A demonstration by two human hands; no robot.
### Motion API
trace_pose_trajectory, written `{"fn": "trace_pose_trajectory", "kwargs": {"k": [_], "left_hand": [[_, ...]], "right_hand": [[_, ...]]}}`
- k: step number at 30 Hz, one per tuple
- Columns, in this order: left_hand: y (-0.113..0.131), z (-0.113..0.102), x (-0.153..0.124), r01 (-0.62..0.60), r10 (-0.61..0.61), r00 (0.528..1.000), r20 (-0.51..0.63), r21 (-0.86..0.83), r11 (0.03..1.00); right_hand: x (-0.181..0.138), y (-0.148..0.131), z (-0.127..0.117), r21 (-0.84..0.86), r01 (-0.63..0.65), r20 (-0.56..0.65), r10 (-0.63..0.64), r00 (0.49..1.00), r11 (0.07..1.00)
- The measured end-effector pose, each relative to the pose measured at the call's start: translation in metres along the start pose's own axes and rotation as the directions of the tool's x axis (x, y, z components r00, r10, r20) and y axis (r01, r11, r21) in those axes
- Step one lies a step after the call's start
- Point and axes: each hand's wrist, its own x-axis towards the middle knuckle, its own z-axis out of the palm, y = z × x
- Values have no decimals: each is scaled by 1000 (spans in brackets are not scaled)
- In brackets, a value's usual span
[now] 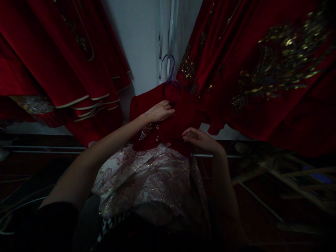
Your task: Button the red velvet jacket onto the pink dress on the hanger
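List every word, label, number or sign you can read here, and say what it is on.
None can be read.
The small red jacket that the left hand and right hand touch shows only beads, no label.
The hanging red robe carries gold embroidery, a pattern, not letters.
The flowered skirt bears no writing.

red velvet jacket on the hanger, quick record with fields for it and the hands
garment: small dark red velvet jacket on purple plastic hanger
below it: white and pink floral brocade skirt
left hand: resting on jacket chest, fingers near collar
right hand: fingers at jacket's lower edge
surroundings: red hanging garments with gold embroidery
lighting: dim
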Motion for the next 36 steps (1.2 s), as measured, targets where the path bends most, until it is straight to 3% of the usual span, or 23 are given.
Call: {"fn": "trace_pose_trajectory", "kwargs": {"k": [3,7,10,12,15,18,20,21,24,28,31,34,36], "left_hand": [[0,0,-3,-12,12,1000,-7,23,1000],[4,-2,-5,85,-84,996,-36,11,996],[12,-3,-7,266,-267,959,-90,-23,964],[17,-3,-13,435,-436,888,-142,-39,899],[18,-3,-25,650,-646,732,-217,-62,758],[6,-8,-37,769,-764,593,-256,-102,631],[-9,-13,-43,813,-814,529,-242,-131,567],[-18,-15,-46,826,-829,511,-225,-139,547],[-46,-24,-55,849,-851,489,-193,-121,515],[-66,-24,-74,870,-860,458,-223,-87,486],[-70,-10,-86,913,-926,327,-187,-193,361],[-76,6,-90,941,-984,175,-13,-292,172],[-83,13,-90,925,-987,127,97,-372,82]], "right_hand": [[2,-4,-1,-3,46,-123,-46,991,999],[31,-19,5,26,172,-414,-146,898,985],[75,-31,21,45,220,-407,-183,895,975],[107,-34,36,20,179,-408,-156,899,984],[141,-27,51,-24,-47,-516,28,856,999],[149,-12,44,-160,-192,-719,19,695,968],[144,-3,27,-242,-250,-802,-48,596,938],[140,0,16,-270,-282,-816,-63,574,921],[128,8,-17,-345,-323,-803,-98,588,881],[114,17,-43,-482,-203,-723,-257,642,852],[107,23,-48,-542,-168,-684,-316,658,824],[105,26,-49,-565,-229,-687,-297,663,793],[107,24,-52,-567,-266,-696,-281,661,779]]}}
